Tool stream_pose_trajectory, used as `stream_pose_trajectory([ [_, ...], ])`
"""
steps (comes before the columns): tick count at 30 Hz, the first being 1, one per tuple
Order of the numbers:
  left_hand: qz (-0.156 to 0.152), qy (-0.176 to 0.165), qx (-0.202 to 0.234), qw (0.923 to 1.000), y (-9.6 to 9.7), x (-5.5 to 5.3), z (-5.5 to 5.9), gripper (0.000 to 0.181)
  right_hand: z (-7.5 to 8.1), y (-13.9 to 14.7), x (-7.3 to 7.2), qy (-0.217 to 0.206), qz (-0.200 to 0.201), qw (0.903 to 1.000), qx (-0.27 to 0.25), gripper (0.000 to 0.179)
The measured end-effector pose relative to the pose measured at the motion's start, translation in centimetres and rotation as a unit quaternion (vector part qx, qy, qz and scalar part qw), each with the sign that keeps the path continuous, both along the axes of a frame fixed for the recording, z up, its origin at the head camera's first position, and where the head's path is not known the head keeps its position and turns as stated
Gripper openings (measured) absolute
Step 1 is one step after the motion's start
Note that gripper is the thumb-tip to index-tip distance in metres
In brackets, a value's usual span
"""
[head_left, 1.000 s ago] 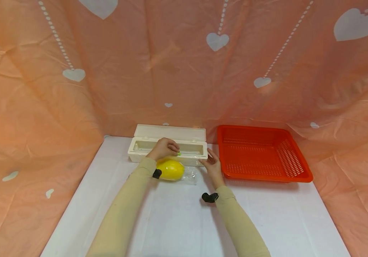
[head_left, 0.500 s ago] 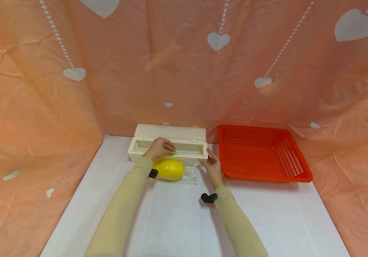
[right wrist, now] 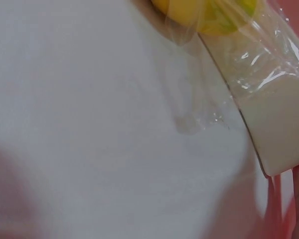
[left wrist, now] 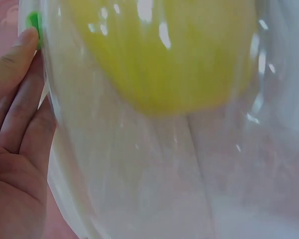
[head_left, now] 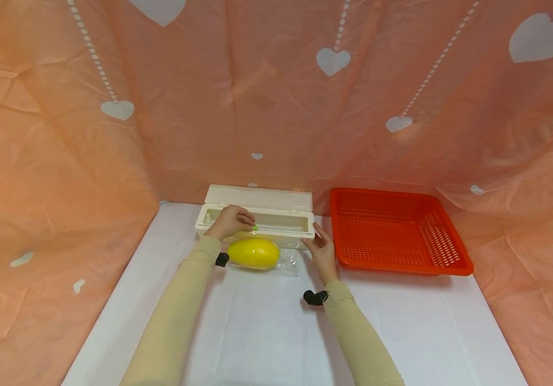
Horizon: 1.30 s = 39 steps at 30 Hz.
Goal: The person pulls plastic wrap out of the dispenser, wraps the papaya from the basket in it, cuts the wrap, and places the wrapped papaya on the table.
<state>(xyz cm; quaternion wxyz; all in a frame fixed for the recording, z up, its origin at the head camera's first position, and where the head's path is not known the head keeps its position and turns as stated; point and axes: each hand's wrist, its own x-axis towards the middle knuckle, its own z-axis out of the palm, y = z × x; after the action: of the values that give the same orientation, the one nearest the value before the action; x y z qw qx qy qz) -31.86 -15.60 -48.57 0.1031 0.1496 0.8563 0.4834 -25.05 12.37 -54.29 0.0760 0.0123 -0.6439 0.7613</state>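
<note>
A long cream cling film dispenser (head_left: 297,242) stands at the back of the table, its lid (head_left: 259,198) raised. My left hand (head_left: 230,222) pinches the small green slide cutter (left wrist: 35,25) on the dispenser's front edge. Clear cling film (head_left: 288,262) hangs from that edge and spreads over the tabletop. A smooth yellow oval fruit (head_left: 253,254) lies with the film around it, just in front of the dispenser; in the left wrist view it shows through the film. My right hand (head_left: 323,253) grips the dispenser's right end, thumb at the front and fingers at the side.
A red perforated plastic basket (head_left: 382,265) stands right of my right hand, close to the dispenser. White cloth covers the table (head_left: 266,332). Peach curtains (head_left: 276,107) with white hearts hang behind and at both sides.
My left hand has slid the green cutter leftward along the dispenser's edge. The right hand keeps its grip on the right end. The head view has shifted slightly.
</note>
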Motion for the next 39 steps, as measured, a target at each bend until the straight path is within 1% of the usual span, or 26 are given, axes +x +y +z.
stream_pose_trajectory([
  [3,0.004,0.012,-0.008,0.9999,-1.5,0.0,0.1,0.026,0.5,-0.2,0.3,-0.001,0.005,1.0000,0.001,0.061],
  [5,0.006,0.021,-0.016,0.9996,-2.8,0.2,0.3,0.026,0.0,-0.1,0.1,-0.005,0.005,0.9999,-0.007,0.061],
  [8,0.015,0.034,-0.029,0.9989,-5.0,0.6,0.5,0.026,-1.0,0.1,-0.3,-0.011,0.003,0.9998,-0.017,0.062],
  [9,0.023,0.036,-0.032,0.9986,-5.6,0.8,0.6,0.025,-1.3,0.1,-0.4,-0.014,0.000,0.9998,-0.018,0.062],
  [11,0.027,0.039,-0.036,0.9982,-6.7,1.1,0.6,0.024,-1.6,0.2,-0.6,-0.016,-0.009,0.9997,-0.016,0.062],
  [16,0.022,0.045,-0.044,0.9978,-8.7,1.3,0.9,0.024,-1.8,0.0,-0.6,-0.016,-0.016,0.9995,-0.021,0.061],
  [18,0.024,0.056,-0.048,0.9970,-9.3,1.3,1.0,0.023,-1.9,-0.1,-0.7,-0.017,-0.016,0.9995,-0.023,0.060],
  [21,0.028,0.081,-0.056,0.9947,-10.2,1.3,0.9,0.023,-2.0,-0.1,-0.7,-0.015,-0.023,0.9994,-0.020,0.060],
  [23,0.035,0.092,-0.054,0.9937,-10.6,1.4,0.9,0.023,-2.1,-0.2,-0.8,-0.012,-0.027,0.9994,-0.019,0.060],
  [24,0.039,0.092,-0.051,0.9937,-10.8,1.4,0.8,0.024,-2.1,-0.2,-0.8,-0.011,-0.028,0.9993,-0.020,0.060],
  [29,0.055,0.068,-0.018,0.9960,-11.2,1.7,0.7,0.028,-2.2,-0.4,-0.9,-0.012,-0.026,0.9992,-0.027,0.062],
  [31,0.060,0.067,-0.015,0.9958,-11.1,1.9,0.7,0.028,-2.2,-0.4,-0.9,-0.013,-0.028,0.9992,-0.026,0.061],
  [33,0.077,0.071,-0.017,0.9944,-10.9,2.0,0.7,0.028,-2.2,-0.3,-0.8,-0.012,-0.028,0.9991,-0.030,0.061],
  [35,0.102,0.075,-0.014,0.9918,-10.6,2.2,0.7,0.029,-2.1,-0.3,-0.8,-0.015,-0.027,0.9989,-0.035,0.061],
  [39,0.150,0.094,-0.010,0.9842,-9.6,2.5,0.2,0.034,-1.9,-0.2,-0.7,-0.020,-0.027,0.9988,-0.036,0.060],
])
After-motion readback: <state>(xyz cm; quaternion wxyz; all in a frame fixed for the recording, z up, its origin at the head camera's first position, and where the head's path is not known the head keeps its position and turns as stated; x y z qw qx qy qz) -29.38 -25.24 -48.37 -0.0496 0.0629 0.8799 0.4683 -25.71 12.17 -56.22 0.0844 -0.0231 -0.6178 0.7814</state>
